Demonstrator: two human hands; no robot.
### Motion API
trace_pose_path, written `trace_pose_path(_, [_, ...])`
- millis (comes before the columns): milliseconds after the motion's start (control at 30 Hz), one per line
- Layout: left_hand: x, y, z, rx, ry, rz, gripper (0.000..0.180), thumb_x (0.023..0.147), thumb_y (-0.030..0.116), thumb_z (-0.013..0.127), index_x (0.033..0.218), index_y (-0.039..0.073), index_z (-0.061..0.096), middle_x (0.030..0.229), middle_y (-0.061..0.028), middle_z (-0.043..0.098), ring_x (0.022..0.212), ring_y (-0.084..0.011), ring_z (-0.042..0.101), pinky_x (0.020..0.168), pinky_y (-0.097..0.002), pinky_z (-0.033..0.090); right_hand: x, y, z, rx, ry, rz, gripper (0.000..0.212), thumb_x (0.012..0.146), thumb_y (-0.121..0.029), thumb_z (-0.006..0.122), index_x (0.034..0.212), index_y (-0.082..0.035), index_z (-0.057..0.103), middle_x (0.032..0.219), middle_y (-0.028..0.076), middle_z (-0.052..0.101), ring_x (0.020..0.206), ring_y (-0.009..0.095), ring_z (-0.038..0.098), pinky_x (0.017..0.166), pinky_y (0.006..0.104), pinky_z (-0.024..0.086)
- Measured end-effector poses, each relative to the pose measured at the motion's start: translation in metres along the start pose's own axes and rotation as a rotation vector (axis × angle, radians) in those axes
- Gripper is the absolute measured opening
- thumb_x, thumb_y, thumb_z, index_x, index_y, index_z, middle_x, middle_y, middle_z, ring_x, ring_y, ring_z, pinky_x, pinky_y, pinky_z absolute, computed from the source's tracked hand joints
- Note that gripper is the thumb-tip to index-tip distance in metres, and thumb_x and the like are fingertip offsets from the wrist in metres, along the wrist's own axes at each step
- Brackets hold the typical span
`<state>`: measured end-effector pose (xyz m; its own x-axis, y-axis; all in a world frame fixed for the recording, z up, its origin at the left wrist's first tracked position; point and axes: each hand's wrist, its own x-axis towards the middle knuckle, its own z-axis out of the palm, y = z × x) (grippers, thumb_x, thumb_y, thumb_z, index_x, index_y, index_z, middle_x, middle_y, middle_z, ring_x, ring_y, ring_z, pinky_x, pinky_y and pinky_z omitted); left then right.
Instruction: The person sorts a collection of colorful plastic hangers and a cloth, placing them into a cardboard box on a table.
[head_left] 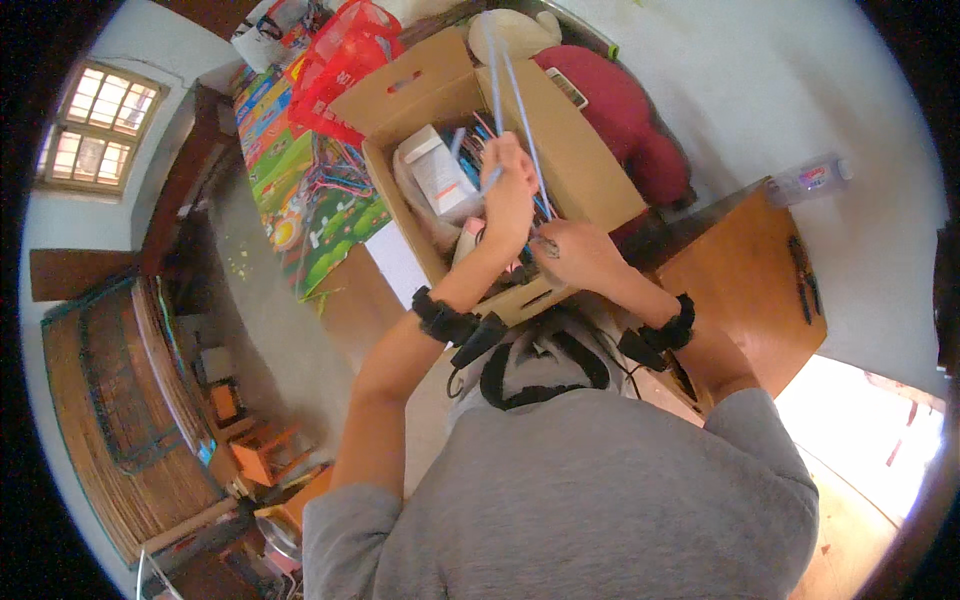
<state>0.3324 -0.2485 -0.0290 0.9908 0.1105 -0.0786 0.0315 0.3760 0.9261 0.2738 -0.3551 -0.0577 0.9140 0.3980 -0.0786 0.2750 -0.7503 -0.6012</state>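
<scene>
Both of my hands are over an open cardboard box (600,160). My left hand (510,175) is closed around long, thin, pale blue stems (493,75) that look like pipe cleaners; they rise past the fingers toward the box's far side. Lower and to the right, my right hand (580,253) pinches near the bottom end of one stem, by the box's near right edge. Its fingertips are partly hidden. Inside the box lie a small white carton (436,175), a clear plastic bag (412,205) and several coloured stems (470,160) partly behind my left hand.
A red plastic bag (345,60) and loose coloured stems (340,170) lie on the patterned cloth (270,190) to the left. White paper (397,262) sits beside the box. Beyond it are a maroon cushion (625,130) and a phone (567,88). Pliers (803,280) and a clear container (812,180) are at right.
</scene>
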Motion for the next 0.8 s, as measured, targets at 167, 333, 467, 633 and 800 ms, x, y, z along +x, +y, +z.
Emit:
trace_pose_path(167, [0.018,-0.050,-0.001,0.051,-0.123,-0.012,0.030,0.090,0.037,0.043,0.078,0.011,0.035,0.064,0.0032,0.036,0.055,-0.0054,0.034,0.049,-0.0199,0.031,0.003,0.038,-0.001,-0.022,-0.042,0.093,0.031,0.078,-0.032,0.050,0.083,-0.004,0.061,0.077,0.020,0.059,0.075,0.037,0.058,0.070,0.0440,0.046])
trace_pose_path(333, [0.040,-0.094,-0.006,0.327,-0.126,0.006,0.018,0.090,0.024,0.045,0.092,0.007,0.038,0.063,-0.0002,0.042,0.054,-0.0086,0.043,0.047,-0.0241,0.035,0.021,0.076,0.001,0.037,-0.213,0.094,0.034,0.079,-0.034,0.049,0.085,-0.002,0.059,0.080,0.021,0.060,0.077,0.038,0.057,0.070,0.0441,0.045])
trace_pose_path(467, [0.081,-0.124,-0.024,0.381,-0.231,-0.108,0.021,0.085,0.018,0.049,0.096,0.002,0.039,0.065,-0.0050,0.049,0.053,-0.0108,0.049,0.048,-0.0256,0.037,0.047,0.100,0.014,0.010,-0.305,0.143,0.037,0.081,-0.033,0.047,0.085,0.001,0.058,0.076,0.020,0.059,0.072,0.033,0.058,0.068,0.0403,0.044])
trace_pose_path(633, [0.102,-0.154,-0.050,0.618,-0.400,-0.293,0.030,0.081,0.020,0.053,0.098,-0.002,0.043,0.074,-0.0100,0.055,0.066,-0.0172,0.055,0.060,-0.0291,0.044,0.084,0.119,0.035,-0.219,-0.377,0.262,0.039,0.079,-0.038,0.044,0.087,-0.004,0.061,0.083,0.023,0.060,0.079,0.039,0.058,0.071,0.0443,0.046])
trace_pose_path(800, [0.092,-0.153,-0.056,0.736,-0.388,-0.218,0.036,0.079,0.020,0.052,0.104,-0.005,0.047,0.087,-0.0170,0.059,0.083,-0.0240,0.058,0.072,-0.0336,0.045,0.114,0.118,0.054,-0.372,-0.409,0.398,0.032,0.078,-0.029,0.049,0.086,-0.001,0.062,0.080,0.022,0.060,0.081,0.038,0.057,0.071,0.0432,0.044])
